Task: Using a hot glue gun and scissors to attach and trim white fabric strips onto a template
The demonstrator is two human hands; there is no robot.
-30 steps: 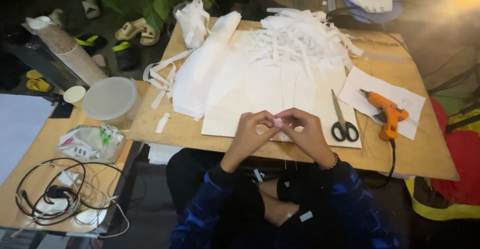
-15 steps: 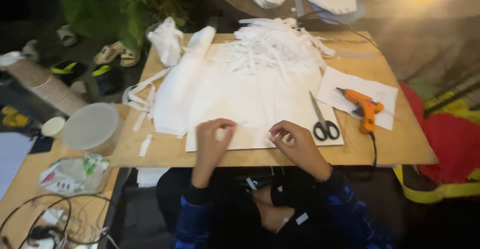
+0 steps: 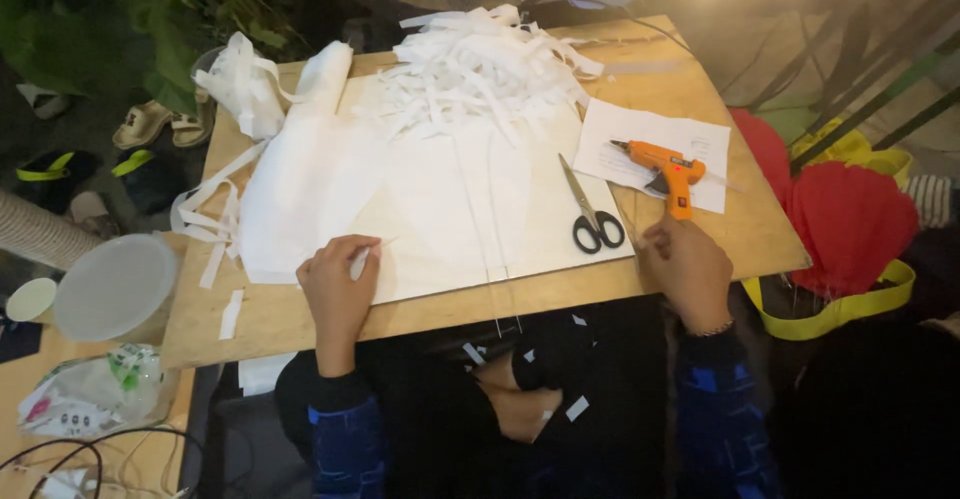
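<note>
My left hand [image 3: 340, 284] rests at the near edge of a large white sheet [image 3: 440, 199] and pinches a small white paper strip [image 3: 362, 259]. My right hand [image 3: 688, 269] lies at the board's right near edge, just below an orange glue gun [image 3: 665, 171] lying on a white paper [image 3: 690, 139]; its fingers are curled and it is unclear if they hold anything. Black-handled scissors [image 3: 592, 214] lie between the two hands. A heap of cut white strips [image 3: 480, 69] covers the far part of the sheet.
The wooden board [image 3: 300, 319] carries loose strips [image 3: 205, 224] and bunched white material [image 3: 245, 84] at its left. A round translucent lidded tub [image 3: 115, 287] and a plastic bag [image 3: 95, 399] sit at the left. Red and yellow fabric [image 3: 850, 229] lies at the right.
My hands, together at the sheet's near edge a second ago, have moved apart: the left stays near the sheet edge, the right has gone right toward the glue gun.
</note>
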